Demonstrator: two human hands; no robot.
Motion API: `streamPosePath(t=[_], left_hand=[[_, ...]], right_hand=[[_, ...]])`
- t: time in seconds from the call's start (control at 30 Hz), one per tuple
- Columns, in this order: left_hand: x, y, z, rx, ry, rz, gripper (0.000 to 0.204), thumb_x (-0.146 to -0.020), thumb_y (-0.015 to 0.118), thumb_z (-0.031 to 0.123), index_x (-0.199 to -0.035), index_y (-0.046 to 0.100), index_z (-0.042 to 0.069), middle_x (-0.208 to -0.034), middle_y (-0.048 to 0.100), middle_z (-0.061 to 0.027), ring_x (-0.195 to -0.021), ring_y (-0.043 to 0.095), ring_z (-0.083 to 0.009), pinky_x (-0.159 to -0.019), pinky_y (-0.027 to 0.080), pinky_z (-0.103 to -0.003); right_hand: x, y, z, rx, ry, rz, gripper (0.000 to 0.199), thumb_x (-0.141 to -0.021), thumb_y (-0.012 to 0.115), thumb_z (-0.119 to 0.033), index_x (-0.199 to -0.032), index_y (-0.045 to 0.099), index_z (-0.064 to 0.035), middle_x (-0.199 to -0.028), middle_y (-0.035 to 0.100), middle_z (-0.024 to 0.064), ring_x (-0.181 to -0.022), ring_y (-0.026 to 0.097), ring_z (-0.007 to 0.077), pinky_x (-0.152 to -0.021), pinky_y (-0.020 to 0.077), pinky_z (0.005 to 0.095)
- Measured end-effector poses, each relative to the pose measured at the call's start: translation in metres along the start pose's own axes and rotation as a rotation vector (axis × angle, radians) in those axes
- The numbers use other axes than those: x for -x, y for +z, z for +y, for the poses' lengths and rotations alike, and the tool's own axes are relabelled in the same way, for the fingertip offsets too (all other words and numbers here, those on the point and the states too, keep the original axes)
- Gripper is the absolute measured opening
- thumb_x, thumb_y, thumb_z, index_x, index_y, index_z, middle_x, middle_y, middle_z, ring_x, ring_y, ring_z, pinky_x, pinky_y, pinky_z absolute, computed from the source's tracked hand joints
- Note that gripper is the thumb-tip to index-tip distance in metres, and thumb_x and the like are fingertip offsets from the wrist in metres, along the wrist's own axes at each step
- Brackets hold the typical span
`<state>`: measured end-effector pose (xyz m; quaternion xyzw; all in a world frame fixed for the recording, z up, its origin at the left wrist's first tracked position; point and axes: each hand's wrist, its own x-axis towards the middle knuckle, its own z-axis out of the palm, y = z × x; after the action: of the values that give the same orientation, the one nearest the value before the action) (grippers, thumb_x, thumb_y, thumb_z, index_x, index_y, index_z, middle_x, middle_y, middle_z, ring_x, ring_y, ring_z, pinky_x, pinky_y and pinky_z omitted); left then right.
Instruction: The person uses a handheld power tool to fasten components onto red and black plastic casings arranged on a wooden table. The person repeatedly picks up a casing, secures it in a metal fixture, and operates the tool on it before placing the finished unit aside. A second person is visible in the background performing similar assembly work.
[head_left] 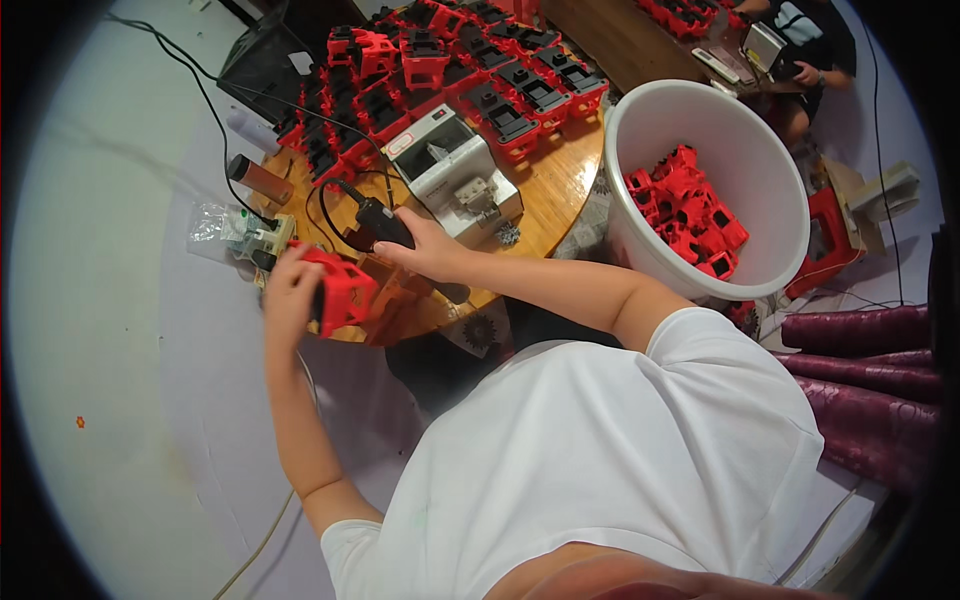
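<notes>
My left hand, at the table's left edge, has its fingers closed around a red plastic frame with a dark side. It is slightly blurred. My right hand grips a black corded electric screwdriver, which slants down toward my body. Its tip is hard to make out. Between and below the hands sits a brown block, close beside the red frame; whether they touch I cannot tell. Just beyond my right hand stands a grey screw feeder, with a small pile of screws at its near right corner.
Many red frames with black tops crowd the back of the wooden table. A white tub on the right holds red frames. Cables and a power strip lie left. At the far right another person sits by a similar machine.
</notes>
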<state>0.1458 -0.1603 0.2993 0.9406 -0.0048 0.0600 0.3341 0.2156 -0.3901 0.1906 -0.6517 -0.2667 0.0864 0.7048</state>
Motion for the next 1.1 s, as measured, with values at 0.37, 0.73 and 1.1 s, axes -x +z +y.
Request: streamPosePath(t=[0.37,0.73,1.1], left_hand=[[-0.130,0.176,0.254,0.257,0.913,0.198,0.022,-0.085,0.061,0.020,-0.074,0.065,0.002,-0.101,0.066,-0.0155,-0.112,0.056,-0.0332,-0.091,0.044,-0.045],[-0.296,0.208,0.179,-0.797,0.460,0.009,0.049,-0.079,0.068,0.023,-0.125,0.055,0.011,-0.136,0.047,-0.0112,-0.128,0.042,-0.0357,-0.097,0.041,-0.057],[-0.340,0.147,0.086,-0.934,0.653,0.190,0.061,-0.068,0.082,0.027,-0.116,0.051,0.007,-0.139,0.046,-0.0158,-0.134,0.036,-0.0391,-0.104,0.036,-0.055]], right_hand=[[-0.005,0.005,0.014,-0.316,-0.080,-0.095,0.032,-0.086,0.067,-0.022,-0.109,0.062,-0.0012,-0.105,0.066,0.0118,-0.096,0.062,0.0245,-0.087,0.0479,0.0360],[-0.009,-0.007,0.018,-0.037,-0.106,0.134,0.054,-0.082,0.069,-0.039,-0.109,0.048,0.0031,-0.084,0.060,0.0238,-0.077,0.060,0.0365,-0.070,0.0477,0.0408],[-0.004,-0.012,-0.006,-0.272,0.115,-0.086,0.050,-0.089,0.065,-0.039,-0.113,0.047,0.0000,-0.082,0.059,0.0132,-0.070,0.060,0.0198,-0.062,0.0482,0.0336]])
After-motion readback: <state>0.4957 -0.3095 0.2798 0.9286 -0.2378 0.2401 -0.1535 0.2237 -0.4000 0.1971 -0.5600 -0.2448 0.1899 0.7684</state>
